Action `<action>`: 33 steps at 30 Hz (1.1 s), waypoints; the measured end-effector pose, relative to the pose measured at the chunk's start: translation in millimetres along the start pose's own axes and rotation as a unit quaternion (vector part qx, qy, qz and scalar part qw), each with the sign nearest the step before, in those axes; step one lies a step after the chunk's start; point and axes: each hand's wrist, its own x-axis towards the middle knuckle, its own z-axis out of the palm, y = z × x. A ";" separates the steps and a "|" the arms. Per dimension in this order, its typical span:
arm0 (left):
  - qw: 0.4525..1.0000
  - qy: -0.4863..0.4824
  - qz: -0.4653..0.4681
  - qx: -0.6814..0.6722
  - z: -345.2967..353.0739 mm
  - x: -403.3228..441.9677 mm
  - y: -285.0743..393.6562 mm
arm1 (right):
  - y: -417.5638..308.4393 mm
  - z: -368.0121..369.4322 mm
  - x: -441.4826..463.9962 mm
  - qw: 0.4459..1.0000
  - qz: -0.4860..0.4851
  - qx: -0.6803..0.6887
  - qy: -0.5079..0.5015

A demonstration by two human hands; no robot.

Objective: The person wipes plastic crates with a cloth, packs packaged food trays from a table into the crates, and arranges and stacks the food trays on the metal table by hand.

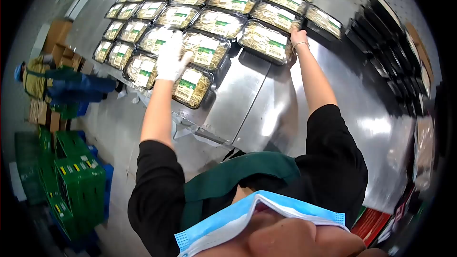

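Note:
Rows of black trays with clear lids and green-and-white labels cover the far left of the steel table. My left hand, in a white glove, lies over the near rows with its thumb and fingers apart, beside a labelled tray. Another tray sits just right of its wrist at the table's edge. My right hand, bare with a bracelet, is at the right edge of a tray; its fingertips are partly hidden. A further tray stands beyond it to the right.
Stacked black trays stand at the right. Green crates are on the floor at lower left. A person in a blue cap is at the left, near cardboard boxes. Red items lie at lower right.

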 end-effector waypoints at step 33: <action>0.310 0.446 -0.822 -0.168 -262.2 -739.5 191.5 | -100.4 132.0 -713.7 0.530 -0.520 -0.044 -0.669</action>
